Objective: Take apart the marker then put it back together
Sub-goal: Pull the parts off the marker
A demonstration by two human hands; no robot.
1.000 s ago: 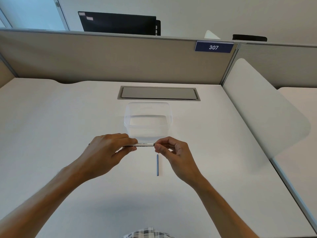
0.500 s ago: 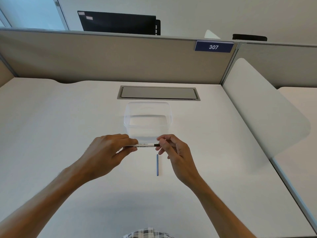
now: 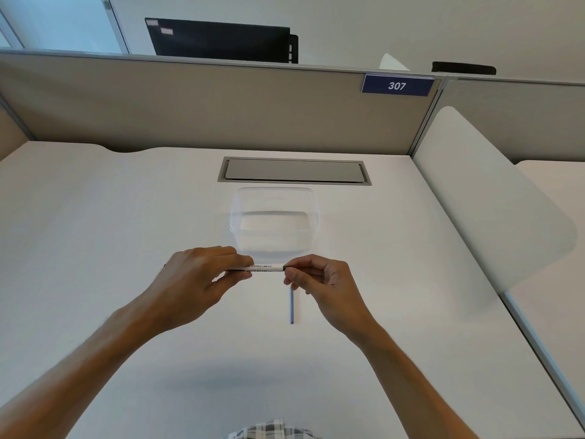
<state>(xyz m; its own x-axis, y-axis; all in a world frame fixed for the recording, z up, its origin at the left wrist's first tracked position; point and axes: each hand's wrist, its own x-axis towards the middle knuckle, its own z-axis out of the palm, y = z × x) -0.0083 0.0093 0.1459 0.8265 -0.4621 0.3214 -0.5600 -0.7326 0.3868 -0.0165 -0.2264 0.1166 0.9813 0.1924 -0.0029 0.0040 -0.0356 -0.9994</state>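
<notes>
A white marker barrel [image 3: 264, 269] with black print lies level in the air above the desk. My left hand [image 3: 196, 277] grips its left part, thumb underneath and fingers over the top. My right hand [image 3: 319, 277] pinches a dark piece at the barrel's right end between thumb and forefinger; most of that piece is hidden by the fingers. A thin blue ink stick [image 3: 291, 307] lies on the desk just below my right hand, pointing toward me.
A clear plastic container [image 3: 274, 198] stands just behind the hands. Behind it a grey cable flap [image 3: 294, 171] is set into the white desk [image 3: 95, 232]. A beige partition [image 3: 190, 106] closes the back, and a white panel [image 3: 493, 198] slants along the right.
My right hand's fingers have shifted at the barrel's right end, and a dark piece now shows there. The left hand and the blue stick have stayed put.
</notes>
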